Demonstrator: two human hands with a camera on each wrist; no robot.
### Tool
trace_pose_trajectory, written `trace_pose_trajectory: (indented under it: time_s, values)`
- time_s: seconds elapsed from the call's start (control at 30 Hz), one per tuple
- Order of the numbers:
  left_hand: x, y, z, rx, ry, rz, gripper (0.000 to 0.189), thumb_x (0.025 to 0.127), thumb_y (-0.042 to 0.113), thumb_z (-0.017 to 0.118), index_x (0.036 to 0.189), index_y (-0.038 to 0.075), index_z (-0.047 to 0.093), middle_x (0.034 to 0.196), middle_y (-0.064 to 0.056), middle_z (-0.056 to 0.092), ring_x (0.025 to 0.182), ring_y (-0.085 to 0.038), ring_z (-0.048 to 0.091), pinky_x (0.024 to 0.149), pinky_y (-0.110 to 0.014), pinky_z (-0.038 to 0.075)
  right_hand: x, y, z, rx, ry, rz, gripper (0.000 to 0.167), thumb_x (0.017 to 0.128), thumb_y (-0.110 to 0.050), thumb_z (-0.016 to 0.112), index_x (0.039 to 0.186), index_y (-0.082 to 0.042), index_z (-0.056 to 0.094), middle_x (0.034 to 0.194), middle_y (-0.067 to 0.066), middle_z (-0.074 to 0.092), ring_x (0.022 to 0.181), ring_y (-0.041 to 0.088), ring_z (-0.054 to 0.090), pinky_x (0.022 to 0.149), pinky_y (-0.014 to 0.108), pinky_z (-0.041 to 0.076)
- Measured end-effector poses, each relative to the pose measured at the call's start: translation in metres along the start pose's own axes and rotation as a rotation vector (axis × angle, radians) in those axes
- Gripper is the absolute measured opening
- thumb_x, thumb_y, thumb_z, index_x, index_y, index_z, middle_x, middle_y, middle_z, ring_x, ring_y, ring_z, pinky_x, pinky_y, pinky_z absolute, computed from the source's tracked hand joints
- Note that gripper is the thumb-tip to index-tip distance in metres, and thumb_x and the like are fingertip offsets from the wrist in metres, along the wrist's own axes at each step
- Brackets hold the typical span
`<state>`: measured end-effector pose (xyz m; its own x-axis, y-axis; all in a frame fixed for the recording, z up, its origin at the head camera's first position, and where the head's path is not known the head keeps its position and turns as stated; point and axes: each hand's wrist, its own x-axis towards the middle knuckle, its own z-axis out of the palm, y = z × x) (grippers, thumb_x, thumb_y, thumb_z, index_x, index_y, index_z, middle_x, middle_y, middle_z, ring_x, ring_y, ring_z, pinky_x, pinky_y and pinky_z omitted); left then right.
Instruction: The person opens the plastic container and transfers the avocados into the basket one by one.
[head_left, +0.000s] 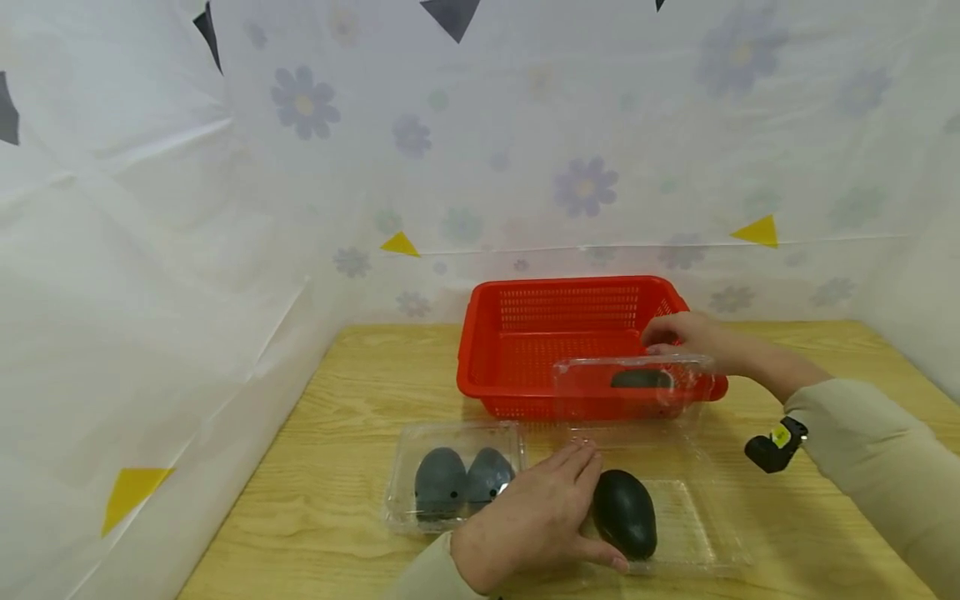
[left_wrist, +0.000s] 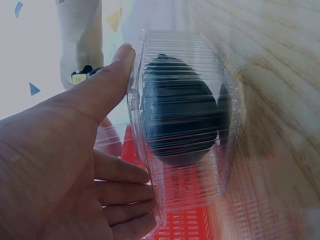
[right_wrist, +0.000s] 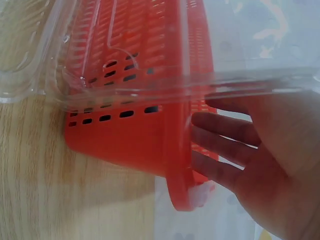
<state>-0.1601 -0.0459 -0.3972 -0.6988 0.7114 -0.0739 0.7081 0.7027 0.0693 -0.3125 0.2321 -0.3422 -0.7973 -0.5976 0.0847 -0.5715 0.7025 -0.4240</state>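
A dark, smooth avocado lies in the left half of an open clear plastic clamshell box. The box's lid stands raised against the front of the red basket. My left hand rests on the box's left rim, with fairly straight fingers and the thumb at the near corner. Over the basket's right rim reaches my right hand; the right wrist view shows its fingers extended and apart, tips partly hidden. Below it, a dark shape shows through the lid; its kind is unclear.
Left of my left hand, another clear box holds two dark avocados, partly covered by the hand. The wooden table carries everything. A white flowered sheet hangs behind and at the sides.
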Motion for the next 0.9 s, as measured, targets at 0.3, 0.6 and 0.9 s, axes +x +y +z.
trace_pose_trajectory:
  time_s: [0.3,0.6,0.9]
  values:
    - [0.0,-0.004,0.002,0.004,0.03,0.014,0.104,0.08,0.083,0.044,0.155,0.012,0.032,0.162,-0.003,0.031,0.15,-0.016,0.029,0.118,-0.03,0.033,-0.01,0.0,-0.012,-0.009,0.123,-0.006,0.014,0.095,-0.006,0.063,0.108,-0.005,0.067,0.101,0.002,0.069,0.092,0.017,0.063,0.08,0.032,0.056]
    - [-0.001,-0.004,0.003,0.005,0.04,0.028,0.104,0.081,0.082,0.044,0.155,0.01,0.031,0.162,-0.003,0.031,0.15,-0.016,0.029,0.118,-0.03,0.033,-0.03,-0.009,-0.025,-0.119,0.284,-0.073,0.017,0.092,-0.004,0.066,0.108,-0.006,0.068,0.104,0.004,0.071,0.091,0.02,0.066,0.074,0.034,0.06]
    - [-0.001,-0.006,0.004,0.001,0.049,0.031,0.104,0.081,0.082,0.045,0.155,0.011,0.031,0.161,-0.002,0.032,0.15,-0.015,0.03,0.118,-0.03,0.033,-0.048,-0.028,-0.033,-0.178,0.384,-0.117,0.025,0.086,-0.001,0.072,0.108,-0.013,0.069,0.102,-0.002,0.069,0.088,0.004,0.06,0.07,0.021,0.056]
